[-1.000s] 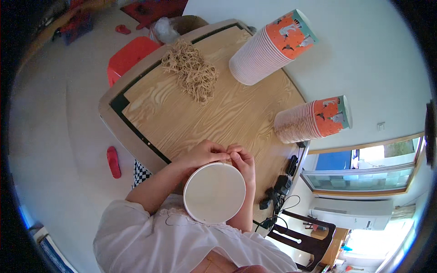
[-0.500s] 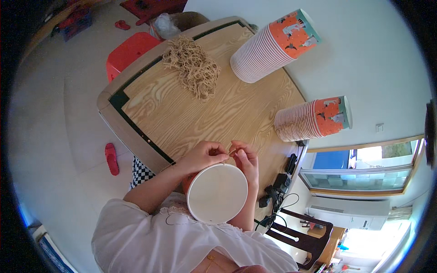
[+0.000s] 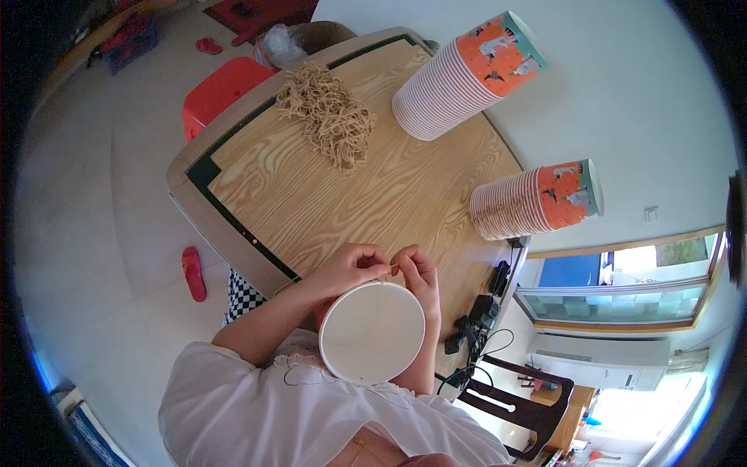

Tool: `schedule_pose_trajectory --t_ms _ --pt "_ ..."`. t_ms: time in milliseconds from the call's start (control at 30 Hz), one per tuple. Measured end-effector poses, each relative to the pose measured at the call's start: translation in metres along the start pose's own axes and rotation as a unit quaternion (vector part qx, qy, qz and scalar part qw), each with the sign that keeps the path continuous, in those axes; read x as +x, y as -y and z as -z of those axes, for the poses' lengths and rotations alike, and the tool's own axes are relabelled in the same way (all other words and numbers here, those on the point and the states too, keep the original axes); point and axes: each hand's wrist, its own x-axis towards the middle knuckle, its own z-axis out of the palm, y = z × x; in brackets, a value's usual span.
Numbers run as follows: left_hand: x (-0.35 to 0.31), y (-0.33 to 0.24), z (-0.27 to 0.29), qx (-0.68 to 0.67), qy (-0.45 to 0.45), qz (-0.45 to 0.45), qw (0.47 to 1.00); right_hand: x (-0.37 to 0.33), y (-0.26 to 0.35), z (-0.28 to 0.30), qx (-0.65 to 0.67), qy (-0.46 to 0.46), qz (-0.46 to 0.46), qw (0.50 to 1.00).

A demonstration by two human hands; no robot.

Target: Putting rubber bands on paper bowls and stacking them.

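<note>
Fingers of left hand (image 3: 352,267) and right hand (image 3: 421,275) pinch together on what looks like tan string (image 3: 394,269) at twelve o'clock of the paper bucket (image 3: 372,333), apparently working it there, which calls next for steady tension.

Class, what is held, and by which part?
The left hand and right hand pinch a tan string just beyond the paper tub; which part cannot be told.
</note>
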Motion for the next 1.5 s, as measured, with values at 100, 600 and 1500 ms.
schedule_pose_trajectory --t_ms 100,600,1500 --pt "-0.001 -0.007 0.010 0.022 0.006 -0.023 0.999 0.001 -0.001 0.004 -0.023 0.006 -0.012 1.000" --pt "0.014 -0.034 0.026 0.232 0.109 -0.164 0.953 0.013 -0.029 0.000 -0.044 0.016 -0.033 0.998" --pt "0.013 -0.008 0.016 0.243 0.076 -0.152 0.955 0.009 -0.001 0.005 -0.079 0.000 -0.031 0.996"
